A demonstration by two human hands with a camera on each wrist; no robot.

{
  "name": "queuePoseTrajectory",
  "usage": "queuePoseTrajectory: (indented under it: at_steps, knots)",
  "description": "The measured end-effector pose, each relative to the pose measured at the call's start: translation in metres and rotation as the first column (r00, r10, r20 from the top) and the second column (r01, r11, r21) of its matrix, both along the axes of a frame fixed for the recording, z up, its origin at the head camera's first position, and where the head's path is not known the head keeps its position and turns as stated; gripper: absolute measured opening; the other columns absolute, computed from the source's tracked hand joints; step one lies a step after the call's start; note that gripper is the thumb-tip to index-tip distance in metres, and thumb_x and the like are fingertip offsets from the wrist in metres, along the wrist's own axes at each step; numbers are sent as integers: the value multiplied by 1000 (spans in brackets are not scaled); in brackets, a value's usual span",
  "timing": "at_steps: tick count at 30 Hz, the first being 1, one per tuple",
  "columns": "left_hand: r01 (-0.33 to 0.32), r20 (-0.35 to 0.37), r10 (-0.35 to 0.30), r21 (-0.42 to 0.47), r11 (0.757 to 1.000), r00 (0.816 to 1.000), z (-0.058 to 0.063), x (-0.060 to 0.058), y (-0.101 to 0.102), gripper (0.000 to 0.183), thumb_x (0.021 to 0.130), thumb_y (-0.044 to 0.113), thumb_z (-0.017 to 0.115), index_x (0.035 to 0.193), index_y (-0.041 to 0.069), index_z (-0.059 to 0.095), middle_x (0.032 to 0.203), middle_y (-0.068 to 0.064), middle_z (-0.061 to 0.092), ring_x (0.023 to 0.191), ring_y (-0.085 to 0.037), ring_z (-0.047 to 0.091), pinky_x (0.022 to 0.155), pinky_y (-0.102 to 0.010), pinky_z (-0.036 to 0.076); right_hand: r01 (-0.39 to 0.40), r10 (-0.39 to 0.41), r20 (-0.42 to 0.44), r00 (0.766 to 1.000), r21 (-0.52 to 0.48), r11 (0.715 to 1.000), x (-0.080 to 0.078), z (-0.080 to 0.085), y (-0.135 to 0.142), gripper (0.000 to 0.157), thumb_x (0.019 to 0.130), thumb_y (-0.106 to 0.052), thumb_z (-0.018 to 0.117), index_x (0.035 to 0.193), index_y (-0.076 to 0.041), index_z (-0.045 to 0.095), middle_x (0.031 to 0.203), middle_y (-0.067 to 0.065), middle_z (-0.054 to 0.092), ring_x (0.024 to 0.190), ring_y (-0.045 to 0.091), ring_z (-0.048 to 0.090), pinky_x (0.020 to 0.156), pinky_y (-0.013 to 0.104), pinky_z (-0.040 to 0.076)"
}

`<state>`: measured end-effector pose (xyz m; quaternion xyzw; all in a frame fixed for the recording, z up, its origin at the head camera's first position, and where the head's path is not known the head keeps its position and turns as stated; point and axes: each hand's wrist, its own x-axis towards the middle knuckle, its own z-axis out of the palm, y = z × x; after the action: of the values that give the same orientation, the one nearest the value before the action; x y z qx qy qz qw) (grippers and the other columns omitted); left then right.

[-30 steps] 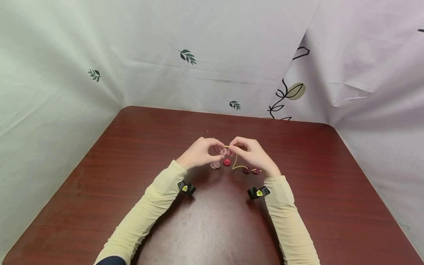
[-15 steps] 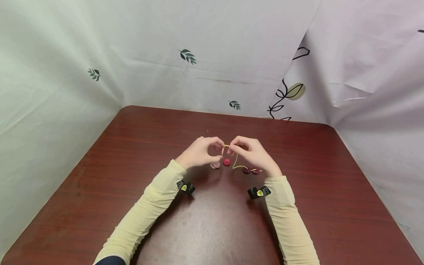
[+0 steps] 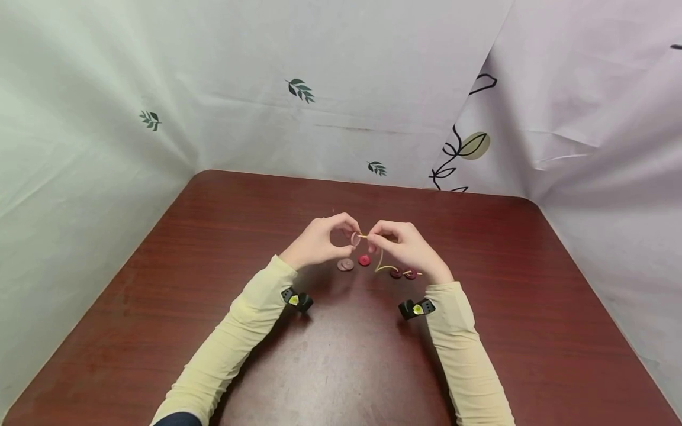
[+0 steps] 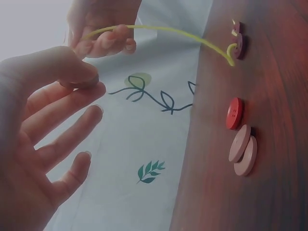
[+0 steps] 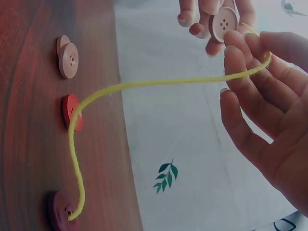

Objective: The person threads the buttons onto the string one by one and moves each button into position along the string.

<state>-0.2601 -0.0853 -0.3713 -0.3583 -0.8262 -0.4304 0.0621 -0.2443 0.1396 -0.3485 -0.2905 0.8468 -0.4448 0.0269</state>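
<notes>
My left hand (image 3: pixel 319 241) pinches a pale pink button (image 5: pixel 224 24) between thumb and forefinger, its holed face turned towards the other hand. Close by on the right, my right hand (image 3: pixel 403 246) pinches a yellow cord (image 5: pixel 163 82) near its end; the short tip points at the button. Whether the tip is inside a hole I cannot tell. The cord hangs down to the table, where it runs through two dark maroon buttons (image 3: pixel 396 273). Below the hands lies a red button (image 3: pixel 364 260), and left of it two pale pink buttons (image 3: pixel 346 264) overlap.
The dark reddish wooden table (image 3: pixel 341 343) extends on all sides of the hands. White cloth (image 3: pixel 240 118) with leaf prints hangs behind it and along its sides. Each wrist wears a small black camera (image 3: pixel 303 302).
The button in my left hand has turned from face-up view to nearly edge-on, and that hand has shifted slightly left. My right hand stays almost in place with the cord.
</notes>
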Motion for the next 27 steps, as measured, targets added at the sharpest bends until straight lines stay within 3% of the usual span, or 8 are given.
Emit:
queuePoseTrajectory:
  at_steps: [4, 9, 14, 18, 27]
  knots:
    - [2, 6, -2, 23, 1000, 1000, 0, -1, -1, 31, 77, 5, 75, 103, 14, 62, 94, 0, 73, 91, -15, 69, 87, -49, 51, -2, 2, 2, 1000, 12, 1000, 0, 0, -2, 16, 95, -19, 61, 84, -11, 68, 72, 5, 66, 65, 11, 60, 64, 24, 45]
    - [7, 4, -7, 32, 999, 1000, 0, 0, 0, 31, 77, 4, 77, 103, 14, 62, 95, 0, 74, 92, -11, 68, 89, -49, 51, 24, -25, 16, 1000, 23, 999, -1, 0, -2, 16, 95, -19, 61, 83, -11, 68, 72, 7, 66, 66, 17, 59, 61, 23, 42]
    - [2, -1, -2, 18, 1000, 1000, 0, 1, 1, 31, 77, 5, 77, 103, 14, 62, 94, 0, 74, 92, -10, 68, 89, -46, 51, 28, -28, 22, 999, 16, 999, 0, -1, -3, 16, 95, -19, 62, 83, -10, 68, 74, 11, 66, 64, 11, 57, 59, 23, 40]
    - [1, -2, -1, 8, 1000, 1000, 0, 2, 2, 31, 78, 5, 77, 103, 15, 62, 94, 1, 74, 93, -10, 68, 89, -44, 51, 23, -24, 9, 1000, 18, 1000, 0, -2, -3, 16, 95, -18, 62, 83, -10, 68, 72, 7, 66, 64, 8, 57, 59, 22, 40]
    - [15, 3, -15, 9, 1000, 1000, 2, 2, 2, 31, 78, 7, 77, 104, 14, 63, 95, 0, 74, 94, -10, 68, 90, -44, 51, 14, -14, 5, 1000, 37, 999, -2, -4, -4, 17, 96, -20, 61, 84, -9, 68, 72, 8, 65, 67, 23, 58, 58, 23, 40]
